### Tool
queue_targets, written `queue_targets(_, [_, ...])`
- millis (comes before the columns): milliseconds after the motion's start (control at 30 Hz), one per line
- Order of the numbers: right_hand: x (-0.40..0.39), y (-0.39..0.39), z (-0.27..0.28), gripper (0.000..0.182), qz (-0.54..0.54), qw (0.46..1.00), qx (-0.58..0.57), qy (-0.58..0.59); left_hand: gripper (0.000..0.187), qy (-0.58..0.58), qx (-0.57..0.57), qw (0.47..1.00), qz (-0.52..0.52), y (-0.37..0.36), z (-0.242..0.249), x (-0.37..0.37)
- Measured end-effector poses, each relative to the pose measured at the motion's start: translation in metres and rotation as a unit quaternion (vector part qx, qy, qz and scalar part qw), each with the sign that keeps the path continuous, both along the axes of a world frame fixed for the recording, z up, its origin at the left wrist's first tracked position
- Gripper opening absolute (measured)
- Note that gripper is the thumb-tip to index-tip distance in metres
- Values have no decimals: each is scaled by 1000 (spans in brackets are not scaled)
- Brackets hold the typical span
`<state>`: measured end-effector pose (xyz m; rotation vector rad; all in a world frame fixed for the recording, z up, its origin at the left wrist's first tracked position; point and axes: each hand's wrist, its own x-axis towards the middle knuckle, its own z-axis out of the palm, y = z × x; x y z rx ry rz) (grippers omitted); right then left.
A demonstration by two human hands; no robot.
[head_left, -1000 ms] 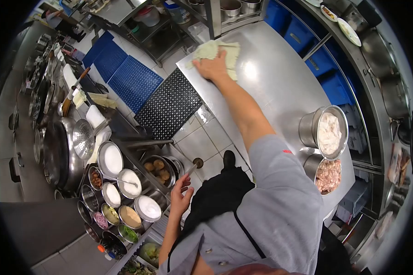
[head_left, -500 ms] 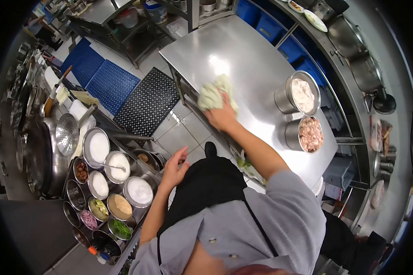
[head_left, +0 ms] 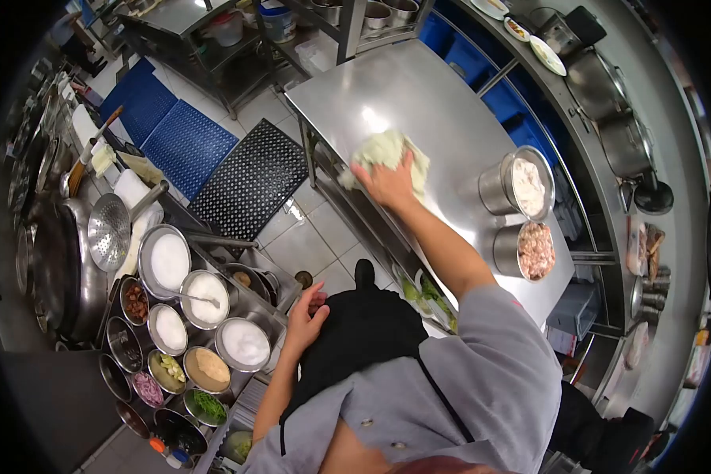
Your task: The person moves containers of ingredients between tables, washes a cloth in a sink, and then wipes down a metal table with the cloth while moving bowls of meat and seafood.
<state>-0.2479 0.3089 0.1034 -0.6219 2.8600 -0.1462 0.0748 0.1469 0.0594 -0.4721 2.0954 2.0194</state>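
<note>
My right hand (head_left: 389,183) presses a pale green cloth (head_left: 389,150) onto the steel worktable (head_left: 450,110), near its left edge. Its fingers are spread over the cloth, and part of the cloth hangs toward that edge. Low by my black apron, my left hand (head_left: 305,320) hovers with loosely bent fingers and nothing in it. On the table's right side are two metal containers: one of pale raw meat (head_left: 527,188) and, nearer me, one of minced meat (head_left: 536,251).
Left of me, several metal bowls hold white powders (head_left: 205,296), chopped onion (head_left: 147,389) and greens (head_left: 207,407). A strainer (head_left: 109,231) lies beside a wok (head_left: 47,268). Black matting (head_left: 249,180) covers floor tiles. Blue bins (head_left: 505,107) and pots (head_left: 596,83) line the right side.
My right hand and the cloth have slid a little to the right over the tabletop, and the fingers show more spread. The view has shifted slightly. My left hand stays low and free.
</note>
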Motion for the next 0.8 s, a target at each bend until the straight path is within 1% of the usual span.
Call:
queue_targets(33, [-30,-18,1,80,-12,1000,-5,-14,53,-2,-1,1000,16,0,-1,-1])
queue_targets(67, [-64,-35,-13,81,-43,999,-2,-12,53,-7,-1,999,34,2,0,0])
queue_targets(100, [-90,-49,-10,82,-52,998,-24,-8,53,-12,-3,998,55,4,1,0])
queue_targets(133, [-120,-65,-29,82,-79,995,-33,58,53,-19,-3,998,65,5,2,-1])
queue_targets(200, [-169,-88,-37,81,-67,995,-42,68,53,-43,-2,995,91,13,4,6])
queue_targets(267, [-195,-106,-47,79,-47,991,-65,106,53,-53,0,993,107,23,5,15])
queue_targets(300, [-200,-111,-52,78,-21,990,-74,118,53,-53,2,992,113,27,5,17])
queue_targets(333, [-199,-112,-46,78,25,992,-66,102,53,-52,-7,992,116,31,1,22])
queue_targets(433, [-173,-109,-42,77,133,988,-15,71,53,-82,13,991,104,38,-3,27])
queue_targets(467, [-160,-104,-39,77,164,984,8,65,53,-70,5,993,92,39,-2,25])
queue_targets(567, [-106,-78,-46,80,206,975,-8,83,52,-31,-30,998,46,36,-3,18])
queue_targets(600, [-84,-66,-42,69,211,972,-6,102,52,-21,-27,999,41,34,-2,15])
queue_targets(700, [-25,-22,-50,48,226,966,22,119,52,5,-21,1000,20,27,2,8])
queue_targets(733, [-1,-3,-58,42,215,966,-10,146,51,11,-16,1000,9,24,1,6])
queue_targets(767, [23,18,-60,40,196,964,-35,177,51,19,-6,1000,-11,25,-1,3])
queue_targets(800, [51,36,-50,44,165,977,7,135,50,23,-8,1000,-12,27,0,0])
